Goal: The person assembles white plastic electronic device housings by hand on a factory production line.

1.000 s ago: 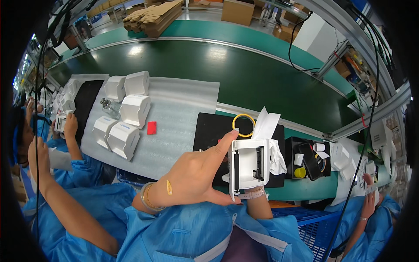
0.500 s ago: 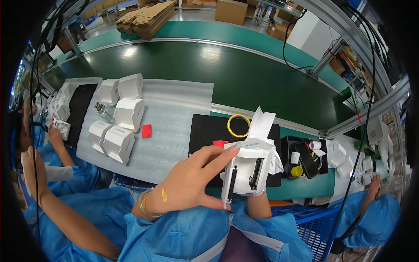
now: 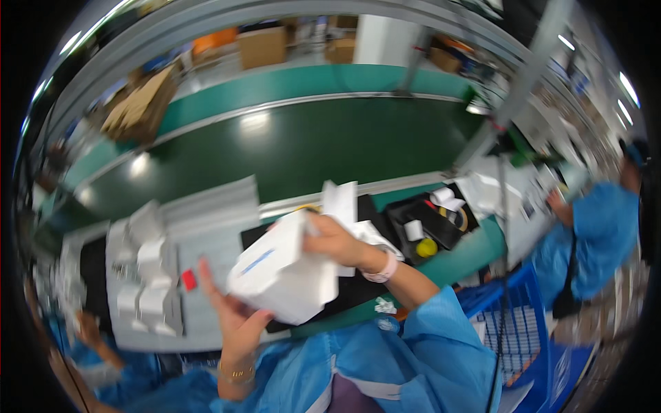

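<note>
Tilted in front of my chest is a white plastic housing (image 3: 279,268) with a blue printed strip on its side. My right hand (image 3: 336,241) grips it at the upper right edge, fingers wrapped over the rim. At the lower left corner is my left hand (image 3: 237,320), blurred, index finger and thumb spread apart; it is against or just beside the housing, and I cannot tell which. A black mat (image 3: 348,292) lies under the held housing, with crumpled white paper (image 3: 341,203) behind. To the left, several similar white housings (image 3: 157,261) stand on a foam sheet (image 3: 213,248).
A small red block (image 3: 189,279) lies on the foam sheet. At right a black tray (image 3: 399,220) holds a yellow cap (image 3: 427,247) and loose parts. A blue basket (image 3: 513,330) stands at lower right. Co-workers (image 3: 592,234) sit on both sides. A dark green conveyor (image 3: 310,144) runs behind.
The housing has moved left and turned, its printed side now facing up. My right hand has come into view gripping it, and my left hand has spread its fingers. The view has swung right.
</note>
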Available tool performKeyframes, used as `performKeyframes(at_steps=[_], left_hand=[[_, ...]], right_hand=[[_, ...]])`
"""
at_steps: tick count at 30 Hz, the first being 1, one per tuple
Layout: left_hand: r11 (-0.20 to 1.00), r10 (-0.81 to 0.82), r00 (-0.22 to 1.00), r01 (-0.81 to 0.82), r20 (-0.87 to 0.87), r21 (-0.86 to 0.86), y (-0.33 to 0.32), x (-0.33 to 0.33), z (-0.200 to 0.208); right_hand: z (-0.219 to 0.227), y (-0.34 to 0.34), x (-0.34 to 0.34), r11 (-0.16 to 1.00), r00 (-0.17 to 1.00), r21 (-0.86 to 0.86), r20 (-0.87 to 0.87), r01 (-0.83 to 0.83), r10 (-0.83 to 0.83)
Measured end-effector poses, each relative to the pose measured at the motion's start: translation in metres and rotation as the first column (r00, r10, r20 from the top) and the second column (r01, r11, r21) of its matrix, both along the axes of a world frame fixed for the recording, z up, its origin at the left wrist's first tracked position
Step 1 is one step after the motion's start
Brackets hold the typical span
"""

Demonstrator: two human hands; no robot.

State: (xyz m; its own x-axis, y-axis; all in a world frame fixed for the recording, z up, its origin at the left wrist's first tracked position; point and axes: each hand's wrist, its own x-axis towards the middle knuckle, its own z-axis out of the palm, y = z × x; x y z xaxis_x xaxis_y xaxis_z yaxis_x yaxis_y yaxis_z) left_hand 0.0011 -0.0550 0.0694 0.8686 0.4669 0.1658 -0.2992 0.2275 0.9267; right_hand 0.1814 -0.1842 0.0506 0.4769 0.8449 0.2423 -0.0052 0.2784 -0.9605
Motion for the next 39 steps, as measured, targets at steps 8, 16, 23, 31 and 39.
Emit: performKeyframes(at_steps=[8,16,23,31,39], left_hand=[[0.974,-0.21,0.976,0.214,0.06,-0.08,-0.019,0.031,0.003],[0.815,-0.573,0.814,0.553,-0.094,-0.174,-0.094,0.085,0.005],[0.664,-0.736,0.631,0.743,-0.244,-0.08,-0.138,0.149,0.011],[0.821,-0.539,0.828,0.557,-0.152,0.123,-0.076,0.144,-0.022],[0.925,-0.38,0.883,0.352,-0.277,-0.145,0.009,0.106,-0.04]], right_hand=[[0.051,-0.085,-0.009,0.955,0.855,-0.223,0.515,0.197,-0.056],[-0.002,-0.182,-0.012,0.751,0.727,-0.232,0.532,0.619,-0.435],[-0.024,-0.235,0.005,0.691,0.753,-0.301,0.227,0.657,-0.618],[-0.022,-0.382,0.048,0.078,0.063,-0.182,-0.091,0.98,-0.994],[-0.077,-0.593,0.133,-0.388,-0.39,-0.048,-0.156,0.921,-0.907]])
